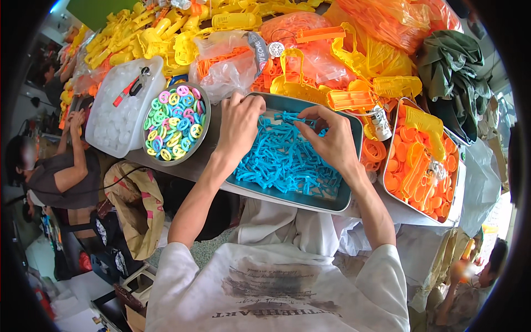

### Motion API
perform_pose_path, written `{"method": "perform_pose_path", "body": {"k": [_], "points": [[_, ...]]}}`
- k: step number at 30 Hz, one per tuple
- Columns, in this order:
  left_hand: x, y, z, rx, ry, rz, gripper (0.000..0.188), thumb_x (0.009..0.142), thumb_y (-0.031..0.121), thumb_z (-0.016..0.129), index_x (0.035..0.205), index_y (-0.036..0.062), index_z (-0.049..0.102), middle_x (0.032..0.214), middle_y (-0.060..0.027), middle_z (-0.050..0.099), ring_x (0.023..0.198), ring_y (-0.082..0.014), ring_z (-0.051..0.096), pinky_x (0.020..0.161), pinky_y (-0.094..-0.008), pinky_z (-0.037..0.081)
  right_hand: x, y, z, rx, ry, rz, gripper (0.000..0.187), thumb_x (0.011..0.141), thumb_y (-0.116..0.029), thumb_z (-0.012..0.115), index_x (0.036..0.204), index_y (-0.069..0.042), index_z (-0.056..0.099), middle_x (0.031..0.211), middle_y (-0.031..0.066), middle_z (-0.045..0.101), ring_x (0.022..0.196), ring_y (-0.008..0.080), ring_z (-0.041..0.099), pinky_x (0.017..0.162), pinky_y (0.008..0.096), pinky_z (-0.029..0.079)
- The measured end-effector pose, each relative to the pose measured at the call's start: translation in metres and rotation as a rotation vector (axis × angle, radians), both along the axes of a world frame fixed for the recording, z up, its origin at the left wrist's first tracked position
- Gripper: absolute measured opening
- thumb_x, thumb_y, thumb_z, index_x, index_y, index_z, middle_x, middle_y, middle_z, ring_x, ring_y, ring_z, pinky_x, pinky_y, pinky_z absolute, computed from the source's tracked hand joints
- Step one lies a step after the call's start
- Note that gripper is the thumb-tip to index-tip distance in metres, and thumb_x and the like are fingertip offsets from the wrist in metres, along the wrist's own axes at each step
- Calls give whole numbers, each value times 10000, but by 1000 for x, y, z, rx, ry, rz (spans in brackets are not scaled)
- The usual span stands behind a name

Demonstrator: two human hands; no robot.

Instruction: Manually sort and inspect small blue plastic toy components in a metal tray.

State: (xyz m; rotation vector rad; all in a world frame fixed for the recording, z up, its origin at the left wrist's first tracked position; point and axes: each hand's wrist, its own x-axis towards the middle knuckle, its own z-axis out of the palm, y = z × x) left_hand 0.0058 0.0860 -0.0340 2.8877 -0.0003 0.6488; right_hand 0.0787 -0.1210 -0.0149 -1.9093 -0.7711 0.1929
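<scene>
A dark teal tray in front of me holds a heap of small blue plastic parts. My right hand is over the tray's far right part, thumb and forefinger pinched on a small blue plastic part. My left hand is at the tray's far left corner with its fingers curled down. Its fingertips are hidden behind the hand, so what they hold, if anything, does not show.
Left of the tray stand a bowl of coloured plastic rings and a white tub with a red-handled tool. A tray of orange parts is at right. Yellow parts and bagged orange ones pile up behind. Other people sit nearby.
</scene>
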Motion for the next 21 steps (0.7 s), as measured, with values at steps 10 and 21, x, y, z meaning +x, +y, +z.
{"method": "perform_pose_path", "body": {"k": [10,21], "points": [[-2,-44,16,-1032,-184,-168,64,884,-37,649,942,-12,658,835,-87,682,774,-142,673,693,-261,523,2,-3,-5,10,169,169,232,906,-103,690,1091,34,668,844,69,715,752,89,662,671,247,530],[-9,-49,17,-748,-309,-228,308,824,-115,657,1073,50,730,896,-102,668,762,-193,676,650,-291,547,3,-4,-5,189,409,255,211,952,-132,645,1054,52,618,838,77,708,755,102,654,675,248,518]]}}
